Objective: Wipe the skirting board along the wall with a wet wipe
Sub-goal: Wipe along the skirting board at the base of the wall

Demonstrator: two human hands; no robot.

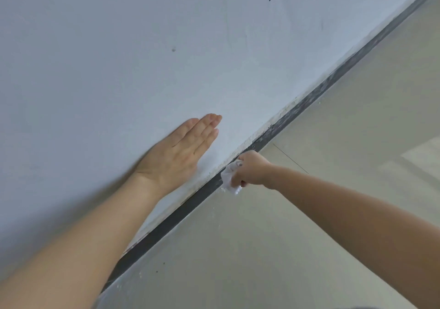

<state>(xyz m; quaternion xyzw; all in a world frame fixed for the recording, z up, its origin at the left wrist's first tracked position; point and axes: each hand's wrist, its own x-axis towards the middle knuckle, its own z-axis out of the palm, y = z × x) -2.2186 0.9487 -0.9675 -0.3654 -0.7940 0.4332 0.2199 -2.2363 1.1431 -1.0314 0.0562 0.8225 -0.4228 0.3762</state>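
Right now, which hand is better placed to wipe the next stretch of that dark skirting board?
The right hand: it grips the wet wipe against the skirting board. The left hand lies flat on the wall, holding nothing.

Pale grey-beige tiled floor (273,249), slight sheen. Thin dark grout line (290,158) running out from skirting board (190,205). Scattered white crumbs (140,275) along board's foot, few dark specks (163,263) nearby.

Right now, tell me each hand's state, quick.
Left hand: open, fingers straight, flat against the wall.
Right hand: closed, gripping the wet wipe at the skirting board.
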